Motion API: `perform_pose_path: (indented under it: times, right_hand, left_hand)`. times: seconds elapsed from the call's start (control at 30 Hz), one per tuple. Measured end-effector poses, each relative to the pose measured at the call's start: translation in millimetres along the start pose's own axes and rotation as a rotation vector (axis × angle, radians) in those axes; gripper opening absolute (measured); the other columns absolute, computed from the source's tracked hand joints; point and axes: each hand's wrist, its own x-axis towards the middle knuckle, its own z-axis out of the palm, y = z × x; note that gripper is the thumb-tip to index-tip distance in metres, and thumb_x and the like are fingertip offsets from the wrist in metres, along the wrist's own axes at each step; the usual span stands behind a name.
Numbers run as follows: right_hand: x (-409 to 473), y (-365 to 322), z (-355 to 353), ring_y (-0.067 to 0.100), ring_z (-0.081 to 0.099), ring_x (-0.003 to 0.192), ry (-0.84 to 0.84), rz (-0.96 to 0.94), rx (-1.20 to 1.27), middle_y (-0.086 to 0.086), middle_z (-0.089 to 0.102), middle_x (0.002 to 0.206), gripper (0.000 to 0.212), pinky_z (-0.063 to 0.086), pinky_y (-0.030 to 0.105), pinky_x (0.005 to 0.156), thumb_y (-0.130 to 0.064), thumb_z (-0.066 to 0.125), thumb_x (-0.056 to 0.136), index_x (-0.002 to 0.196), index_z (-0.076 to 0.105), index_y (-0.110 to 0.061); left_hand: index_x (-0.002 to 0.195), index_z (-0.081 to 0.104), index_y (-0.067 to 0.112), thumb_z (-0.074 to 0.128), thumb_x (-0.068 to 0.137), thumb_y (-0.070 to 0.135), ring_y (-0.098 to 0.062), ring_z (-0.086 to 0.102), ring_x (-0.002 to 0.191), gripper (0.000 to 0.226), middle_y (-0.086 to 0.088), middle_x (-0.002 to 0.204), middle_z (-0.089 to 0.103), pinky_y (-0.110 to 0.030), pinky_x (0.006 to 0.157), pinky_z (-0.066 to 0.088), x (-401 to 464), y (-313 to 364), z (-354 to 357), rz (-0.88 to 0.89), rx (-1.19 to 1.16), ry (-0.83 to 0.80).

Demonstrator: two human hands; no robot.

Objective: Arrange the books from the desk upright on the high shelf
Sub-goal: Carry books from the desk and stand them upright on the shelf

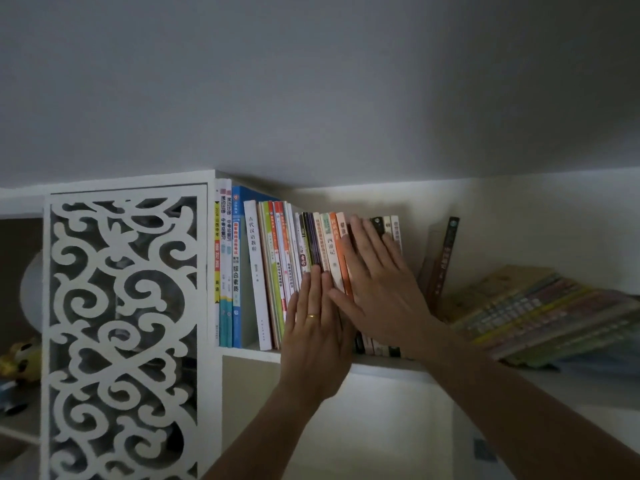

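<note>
High shelf (381, 364), white — a row of upright books (277, 268) stands at its left end, against a carved white fretwork panel (121, 334). Left hand (317, 336), ring on one finger, lies flat with fingers straight against the spines, gripping nothing. Right hand (381, 285) likewise flat and extended, pressing the spines just to its right. One brown book (441, 261) leans apart; a slumped stack of books (540, 317) lies further right.

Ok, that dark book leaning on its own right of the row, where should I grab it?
Pinch the dark leaning book by its upper spine, coming from the front. It tilts free of the upright row, so both faces are open to the fingers there, while its foot sits behind the fallen stack.
</note>
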Motion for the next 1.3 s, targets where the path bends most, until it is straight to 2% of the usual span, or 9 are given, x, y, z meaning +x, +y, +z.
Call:
perform_pose_path:
  times: [0.13, 0.2, 0.37, 0.53, 0.73, 0.87, 1.03, 1.17, 1.3]
  right_hand:
    - [-58.8, 13.8, -7.5, 0.024, 0.001, 0.158, 0.015, 0.061, 0.097, 0.014, 0.008, 0.170, 0.076, 0.013, 0.048, 0.127, -0.057, 0.029, 0.105, 0.160, 0.019, -0.005]
    - [-91.1, 23.9, -14.3, 0.023, 0.006, 0.158, 0.061, 0.101, 0.148, 0.012, 0.014, 0.169, 0.070, 0.013, 0.046, 0.128, -0.051, 0.034, 0.106, 0.160, 0.023, -0.006]
    - [-169.1, 68.9, -39.5, 0.027, 0.026, 0.154, 0.135, 0.267, 0.106, 0.013, 0.037, 0.161, 0.057, 0.025, 0.052, 0.123, -0.042, 0.039, 0.106, 0.150, 0.045, -0.007]
    - [-247.3, 110.3, -46.4, 0.029, 0.021, 0.155, 0.026, 0.370, 0.062, 0.011, 0.031, 0.164, 0.062, 0.024, 0.054, 0.122, -0.045, 0.045, 0.104, 0.155, 0.037, -0.010]
    - [-296.1, 102.3, -40.9, 0.032, 0.016, 0.156, -0.077, 0.346, 0.098, 0.015, 0.024, 0.166, 0.069, 0.020, 0.056, 0.123, -0.050, 0.049, 0.102, 0.155, 0.037, -0.008]
    - [-320.6, 60.3, -42.8, 0.030, 0.021, 0.155, -0.065, 0.311, 0.260, 0.015, 0.031, 0.163, 0.063, 0.023, 0.053, 0.124, -0.045, 0.053, 0.103, 0.152, 0.043, -0.007]
    - [-366.4, -37.1, -2.9, 0.025, 0.024, 0.154, -0.253, 0.261, 0.500, 0.010, 0.033, 0.164, 0.059, 0.030, 0.050, 0.122, -0.044, 0.052, 0.103, 0.152, 0.044, -0.011]
    - [-392.9, -112.3, 37.1, 0.021, 0.027, 0.153, -0.451, 0.297, 0.669, 0.007, 0.036, 0.162, 0.055, 0.029, 0.040, 0.122, -0.041, 0.048, 0.103, 0.150, 0.045, -0.013]
    - [-440.9, -170.9, 65.4, 0.022, 0.048, 0.138, -0.646, 0.349, 0.765, 0.007, 0.051, 0.149, 0.051, 0.048, 0.041, 0.110, -0.039, 0.057, 0.098, 0.141, 0.050, -0.013]
  left_hand:
    - [0.164, 0.008, 0.011, 0.022, 0.110, 0.045, -0.022, 0.000, 0.159, 0.065, -0.009, 0.172, 0.004, -0.053, 0.127, 0.017, -14.8, 23.2, -10.1, 0.037, -0.142, 0.041]
    - [0.163, 0.014, 0.010, 0.036, 0.109, 0.038, -0.025, 0.004, 0.159, 0.065, -0.011, 0.172, 0.008, -0.054, 0.127, 0.018, -21.6, 44.5, -14.1, 0.105, -0.194, 0.072]
    - [0.161, 0.027, 0.015, 0.047, 0.107, 0.036, -0.030, 0.008, 0.159, 0.061, -0.013, 0.170, 0.015, -0.055, 0.125, 0.020, -32.9, 106.1, -6.8, 0.267, -0.225, 0.056]
    - [0.159, 0.033, 0.019, 0.045, 0.108, 0.039, -0.031, 0.012, 0.158, 0.057, -0.014, 0.169, 0.019, -0.054, 0.123, 0.021, -51.2, 148.8, 13.3, 0.313, -0.258, 0.001]
    - [0.161, 0.028, 0.018, 0.048, 0.107, 0.038, -0.033, 0.007, 0.158, 0.060, -0.019, 0.170, 0.009, -0.056, 0.124, 0.019, -99.2, 159.6, 30.3, 0.283, -0.255, -0.082]
    - [0.160, 0.032, 0.019, 0.050, 0.107, 0.034, -0.031, 0.009, 0.158, 0.057, -0.016, 0.170, 0.013, -0.054, 0.125, 0.019, -154.8, 127.5, 17.3, 0.199, -0.274, -0.136]
    - [0.159, 0.034, 0.021, 0.049, 0.106, 0.032, -0.031, 0.014, 0.158, 0.056, -0.015, 0.170, 0.016, -0.055, 0.124, 0.021, -260.4, 55.1, 26.1, 0.028, -0.196, -0.317]
    - [0.160, 0.033, 0.021, 0.043, 0.107, 0.034, -0.032, 0.020, 0.156, 0.055, -0.015, 0.168, 0.021, -0.054, 0.124, 0.022, -324.7, 14.2, 34.5, -0.106, -0.129, -0.469]
    - [0.156, 0.039, 0.023, 0.043, 0.106, 0.040, -0.028, 0.043, 0.142, 0.053, -0.012, 0.157, 0.044, -0.049, 0.115, 0.041, -393.5, -3.1, 50.7, -0.374, -0.146, -0.627]
